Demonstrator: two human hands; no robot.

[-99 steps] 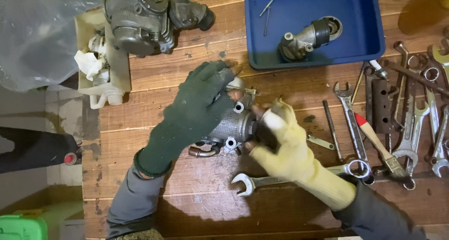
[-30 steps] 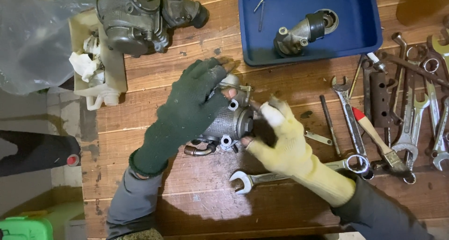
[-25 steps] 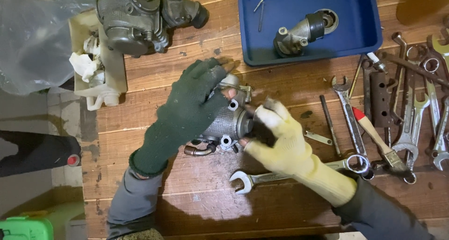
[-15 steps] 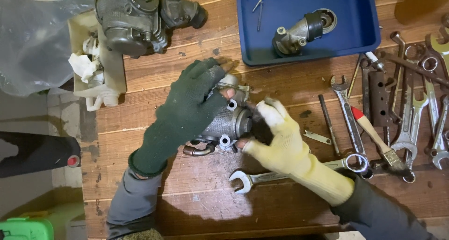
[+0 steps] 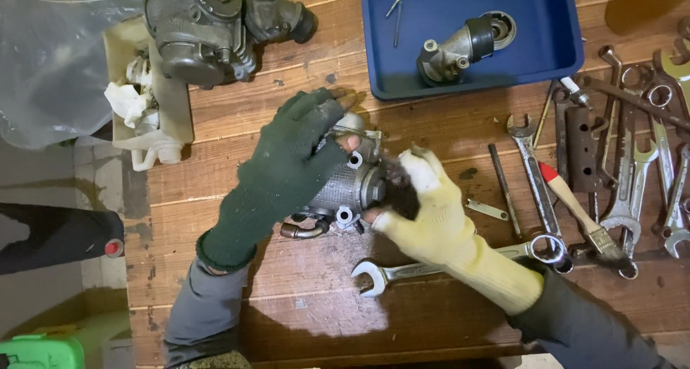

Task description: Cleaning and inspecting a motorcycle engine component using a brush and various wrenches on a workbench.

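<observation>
My left hand (image 5: 284, 168), in a dark green fingerless glove, lies over a grey metal carburettor body (image 5: 350, 184) and grips it from the left on the wooden workbench (image 5: 287, 297). My right hand (image 5: 424, 211), in a pale yellow glove with a blackened palm, presses against the body's right end, fingers curled round it. A curved brass pipe (image 5: 300, 230) sticks out below the body.
A blue tray (image 5: 546, 24) at the top holds a grey elbow fitting (image 5: 463, 44). A second carburettor (image 5: 208, 24) sits top left on a cream container (image 5: 154, 103). Several spanners (image 5: 632, 175), a brush (image 5: 582, 214) and a combination spanner (image 5: 402, 272) lie to the right and in front.
My right hand has closed in on the body's right end, its fingers curling down over it. My left hand has stayed on the body.
</observation>
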